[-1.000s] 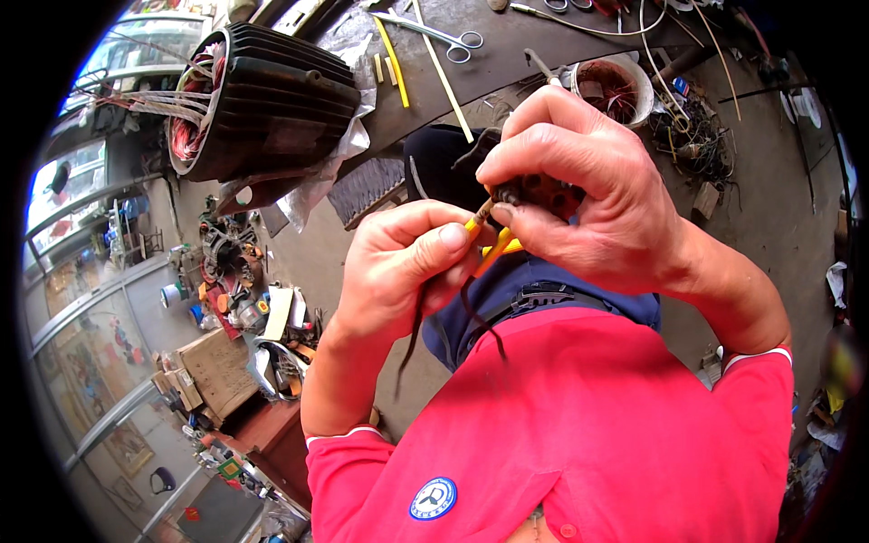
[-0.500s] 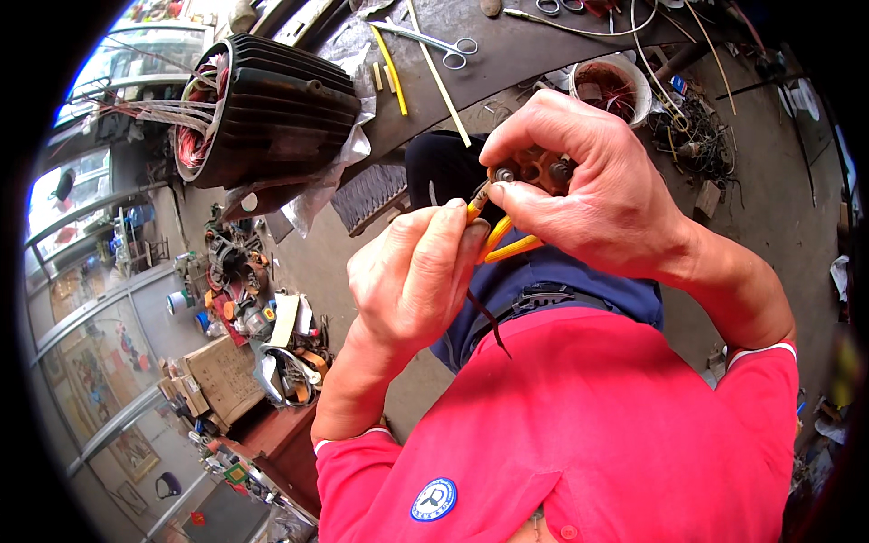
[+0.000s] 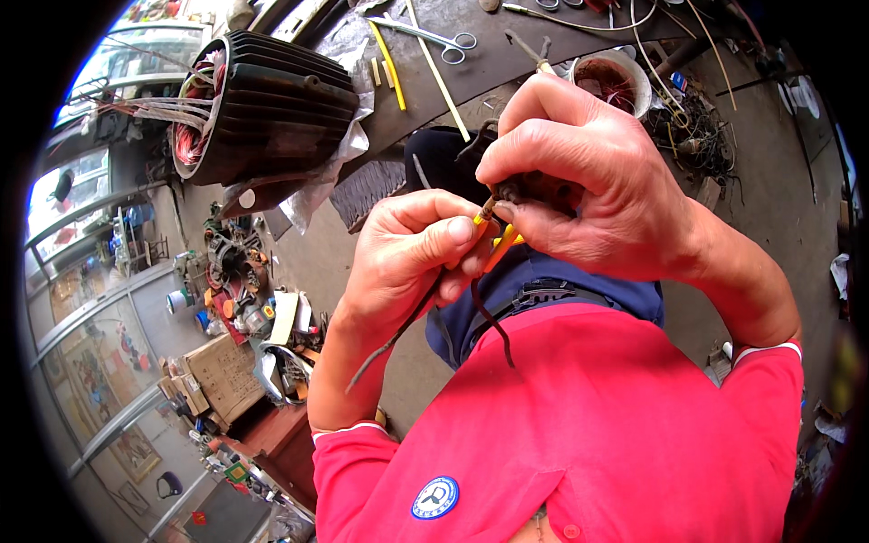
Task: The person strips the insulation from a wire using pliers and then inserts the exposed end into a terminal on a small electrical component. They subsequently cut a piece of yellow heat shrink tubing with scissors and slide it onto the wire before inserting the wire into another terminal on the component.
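Observation:
My left hand [image 3: 412,249] pinches a yellow-sleeved wire [image 3: 481,220] between thumb and fingers, close to its metal end. My right hand [image 3: 602,176] is curled around a dark brown terminal block [image 3: 552,188], mostly hidden by the fingers; its thumb and index finger are at the yellow wire's end. More yellow sleeving [image 3: 503,246] hangs below the block. A dark lead [image 3: 491,319] dangles over my belt, and another dark lead [image 3: 389,339] runs down past my left wrist. Two grey lead ends [image 3: 536,52] stick up beyond my right knuckles.
A ribbed motor housing [image 3: 290,113] with bundled wires lies at the far left on a dark bench [image 3: 507,77]. Scissors-like clamps [image 3: 439,38] and yellow sleeve pieces [image 3: 386,68] lie there too. At right stand a white bucket [image 3: 644,86] and tangled wire [image 3: 701,145] on the floor.
My left hand has turned, its thumb now on top of the yellow wire. Extra dark leads now show by my left wrist and above my right hand. My right fingers have closed further over the block.

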Demonstrator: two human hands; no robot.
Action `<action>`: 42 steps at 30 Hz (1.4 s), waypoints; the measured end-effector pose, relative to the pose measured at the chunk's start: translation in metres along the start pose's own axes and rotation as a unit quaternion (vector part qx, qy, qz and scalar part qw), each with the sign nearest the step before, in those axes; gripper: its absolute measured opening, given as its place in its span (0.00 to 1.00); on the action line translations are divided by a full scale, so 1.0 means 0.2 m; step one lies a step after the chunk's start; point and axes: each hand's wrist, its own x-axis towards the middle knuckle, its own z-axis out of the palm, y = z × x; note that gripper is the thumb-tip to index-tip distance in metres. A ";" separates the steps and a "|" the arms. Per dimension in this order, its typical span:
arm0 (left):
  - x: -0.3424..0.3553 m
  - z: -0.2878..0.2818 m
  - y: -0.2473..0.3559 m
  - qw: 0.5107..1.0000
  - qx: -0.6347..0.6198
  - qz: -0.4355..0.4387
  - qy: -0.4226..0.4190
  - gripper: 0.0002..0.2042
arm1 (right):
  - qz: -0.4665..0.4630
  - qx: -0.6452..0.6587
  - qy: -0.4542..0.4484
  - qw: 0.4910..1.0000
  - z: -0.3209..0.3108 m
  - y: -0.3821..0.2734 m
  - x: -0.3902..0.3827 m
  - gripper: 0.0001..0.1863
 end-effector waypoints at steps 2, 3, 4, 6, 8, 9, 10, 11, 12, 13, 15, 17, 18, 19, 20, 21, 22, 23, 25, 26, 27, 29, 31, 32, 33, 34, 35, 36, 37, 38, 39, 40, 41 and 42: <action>-0.01 0.00 0.00 0.998 -0.049 -0.026 -0.008 0.12 | -0.004 0.005 0.004 1.000 0.01 0.00 0.00 0.15; -0.01 -0.01 -0.01 0.996 -0.074 -0.039 -0.013 0.12 | -0.004 0.005 0.007 1.000 0.01 0.01 0.00 0.15; 0.00 -0.01 -0.02 0.995 -0.089 -0.046 -0.021 0.12 | 0.001 0.004 0.008 1.000 0.01 0.00 -0.01 0.15; -0.01 -0.02 -0.03 0.996 -0.079 -0.034 -0.021 0.12 | 0.005 0.002 0.008 1.000 0.01 0.00 -0.01 0.16; -0.01 -0.02 -0.06 0.999 -0.038 0.006 0.007 0.11 | 0.006 -0.006 0.006 1.000 0.02 0.01 0.00 0.16; -0.01 -0.01 -0.08 0.999 0.001 0.038 0.039 0.10 | 0.007 -0.009 0.006 1.000 0.02 0.01 0.00 0.16; -0.02 0.01 -0.08 0.994 0.053 0.057 0.082 0.10 | 0.008 -0.011 0.009 1.000 0.03 0.02 0.00 0.15; -0.03 0.03 -0.07 0.984 0.104 0.077 0.123 0.11 | 0.010 -0.017 0.012 1.000 0.03 0.02 0.00 0.15; -0.05 0.07 -0.05 0.975 0.144 0.090 0.144 0.06 | 0.041 -0.001 0.011 0.999 0.04 0.02 0.00 0.14; -0.05 0.10 -0.07 0.943 0.243 0.153 0.168 0.08 | 0.072 0.014 0.011 0.997 0.04 0.01 -0.01 0.13; -0.01 0.05 -0.11 0.766 0.513 0.351 0.162 0.09 | 0.119 0.033 0.012 0.992 0.05 0.00 -0.01 0.12; 0.04 0.04 -0.13 0.589 0.631 0.476 0.170 0.12 | 0.153 0.041 0.017 0.987 0.05 -0.01 -0.01 0.11; 0.03 0.05 -0.12 0.552 0.660 0.480 0.172 0.12 | 0.165 0.045 0.017 0.985 0.05 -0.02 -0.01 0.11; 0.03 0.05 -0.12 0.514 0.687 0.483 0.175 0.13 | 0.147 0.039 0.011 0.988 0.04 -0.01 -0.01 0.12; 0.04 0.05 -0.12 0.511 0.684 0.491 0.173 0.13 | 0.130 0.030 0.005 0.991 0.04 0.00 -0.01 0.12; 0.03 0.05 -0.11 0.623 0.628 0.441 0.153 0.13 | 0.112 0.022 -0.002 0.993 0.03 0.00 -0.01 0.13; 0.02 0.04 -0.09 0.723 0.561 0.383 0.129 0.13 | 0.096 0.022 -0.005 0.995 0.03 0.00 -0.01 0.13; -0.01 0.04 -0.06 0.808 0.485 0.318 0.105 0.14 | 0.078 0.024 -0.008 0.997 0.03 0.00 -0.01 0.14; -0.05 0.01 0.01 0.987 0.141 0.064 0.048 0.12 | 0.044 0.021 -0.010 0.999 0.02 0.00 -0.01 0.15; -0.04 -0.01 0.02 0.995 0.093 0.030 0.023 0.13 | 0.026 0.016 -0.008 0.999 0.02 0.00 0.00 0.16; -0.04 -0.01 0.04 0.999 0.044 -0.004 -0.003 0.15 | 0.020 0.015 -0.006 1.000 0.03 0.00 0.00 0.16; -0.03 -0.03 0.01 1.000 0.020 0.011 0.003 0.14 | 0.006 0.013 -0.001 1.000 0.04 -0.01 0.00 0.17; -0.04 -0.01 -0.01 0.998 0.032 0.036 0.032 0.13 | 0.023 0.026 0.003 0.999 0.05 -0.01 0.00 0.17; -0.05 0.01 -0.02 0.996 0.055 0.053 0.055 0.12 | 0.030 0.015 -0.006 0.999 0.04 -0.01 0.00 0.18; -0.05 0.04 -0.01 0.991 0.079 0.070 0.078 0.11 | 0.040 0.025 -0.001 0.999 0.05 0.00 -0.01 0.18; -0.06 0.06 -0.01 0.985 0.108 0.105 0.084 0.10 | 0.050 0.035 0.005 0.998 0.06 0.00 -0.02 0.18; -0.06 0.10 -0.02 0.973 0.136 0.153 0.108 0.10 | 0.059 0.046 0.010 0.997 0.07 0.00 -0.02 0.17; -0.04 0.07 -0.04 0.916 0.285 0.259 0.113 0.10 | 0.067 0.046 0.019 0.997 0.07 0.00 -0.01 0.16; -0.01 0.04 -0.07 0.824 0.425 0.355 0.115 0.10 | 0.075 0.047 0.028 0.996 0.08 -0.01 -0.01 0.14; 0.00 0.04 -0.08 0.761 0.486 0.409 0.130 0.10 | 0.084 0.046 0.039 0.995 0.09 -0.01 0.00 0.12; 0.02 0.04 -0.09 0.690 0.542 0.458 0.143 0.11 | 0.106 0.059 0.036 0.992 0.09 -0.01 0.00 0.12; 0.03 0.03 -0.10 0.611 0.592 0.502 0.155 0.12 | 0.128 0.072 0.034 0.989 0.09 -0.02 0.00 0.12; 0.04 0.03 -0.10 0.569 0.621 0.516 0.155 0.12 | 0.150 0.086 0.033 0.984 0.09 -0.02 -0.01 0.12; 0.04 0.01 -0.10 0.526 0.649 0.527 0.155 0.13 | 0.148 0.083 0.028 0.985 0.09 -0.02 -0.01 0.12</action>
